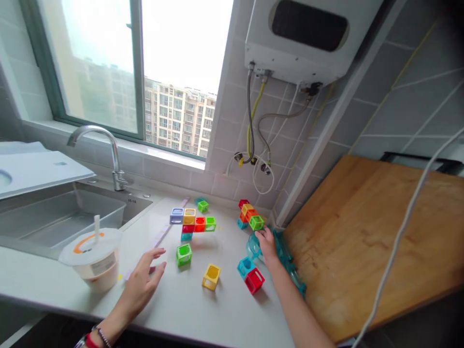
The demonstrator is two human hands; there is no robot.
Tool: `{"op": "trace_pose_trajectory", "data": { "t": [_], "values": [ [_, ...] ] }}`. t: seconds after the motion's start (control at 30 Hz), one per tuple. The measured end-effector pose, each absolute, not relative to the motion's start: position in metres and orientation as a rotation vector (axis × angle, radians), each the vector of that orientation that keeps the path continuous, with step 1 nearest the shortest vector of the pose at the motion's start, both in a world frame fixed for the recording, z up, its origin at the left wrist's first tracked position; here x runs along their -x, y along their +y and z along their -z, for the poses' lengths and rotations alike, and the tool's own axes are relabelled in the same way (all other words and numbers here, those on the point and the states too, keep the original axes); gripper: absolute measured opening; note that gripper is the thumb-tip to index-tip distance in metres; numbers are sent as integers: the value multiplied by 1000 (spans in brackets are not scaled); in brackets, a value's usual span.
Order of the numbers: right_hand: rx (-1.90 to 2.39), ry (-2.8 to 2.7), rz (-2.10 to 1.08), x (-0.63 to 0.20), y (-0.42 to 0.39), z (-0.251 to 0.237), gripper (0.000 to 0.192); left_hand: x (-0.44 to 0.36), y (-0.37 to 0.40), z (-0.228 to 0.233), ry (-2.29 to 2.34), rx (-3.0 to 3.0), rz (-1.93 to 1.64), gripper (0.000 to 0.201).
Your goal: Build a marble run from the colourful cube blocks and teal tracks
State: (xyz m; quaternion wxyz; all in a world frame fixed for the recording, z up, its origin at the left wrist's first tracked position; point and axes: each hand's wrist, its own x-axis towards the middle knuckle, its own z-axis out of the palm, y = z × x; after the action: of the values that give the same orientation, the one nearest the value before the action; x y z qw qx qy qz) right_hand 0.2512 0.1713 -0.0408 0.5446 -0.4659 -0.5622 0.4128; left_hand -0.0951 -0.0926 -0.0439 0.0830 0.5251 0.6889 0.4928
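My left hand (139,285) hovers over the counter with fingers apart and nothing in it, left of a loose green cube block (184,254). Curled at the near side of a multicoloured block cluster (248,212), my right hand (267,245) has its fingertips on that cluster's green cube block (256,223); part of the grip is hidden. A second assembly (189,223) of lilac, yellow, red, green and blue cubes stands between the hands, farther back. A yellow cube block (211,277) lies nearer me. Beside it, a blue cube (246,267) touches a red cube (254,281).
A lidded drink cup (96,261) with a straw stands at left, before the sink (139,209) and faucet (115,159). Translucent teal pieces (290,263) lie beside my right forearm. A wooden board (377,241) leans at right, with a white cable (402,222) hanging before it.
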Motion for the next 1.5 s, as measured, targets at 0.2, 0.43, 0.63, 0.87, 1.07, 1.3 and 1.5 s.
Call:
{"op": "trace_pose_trajectory", "data": {
  "t": [0.2, 0.43, 0.63, 0.87, 1.07, 1.3, 1.5],
  "values": [
    [1185, -1479, -1081, -245, 155, 19, 50, 97, -101, 57, 2048, -1533, -1514, 41],
    [1189, -1672, -1097, -222, 151, 6, 58, 96, -99, 63, 2006, -1657, -1482, 34],
    [1200, -1838, -1037, -208, 157, -1, 56, 94, -98, 61, 1986, -1687, -1481, 31],
    [1210, -2236, -476, -232, 201, -53, 21, 95, -99, 69, 1958, -1706, -1450, 30],
    [1205, -2659, 10, -241, 251, -80, 72, 94, -100, 70, 1941, -1711, -1443, 27],
    [1229, -2911, 40, -227, 281, -68, 60, 93, -102, 65, 1946, -1673, -1447, 24],
    [1306, -2935, 23, -230, 286, -74, 45, 92, -103, 64, 1953, -1783, -1399, 23]
  ]
}}
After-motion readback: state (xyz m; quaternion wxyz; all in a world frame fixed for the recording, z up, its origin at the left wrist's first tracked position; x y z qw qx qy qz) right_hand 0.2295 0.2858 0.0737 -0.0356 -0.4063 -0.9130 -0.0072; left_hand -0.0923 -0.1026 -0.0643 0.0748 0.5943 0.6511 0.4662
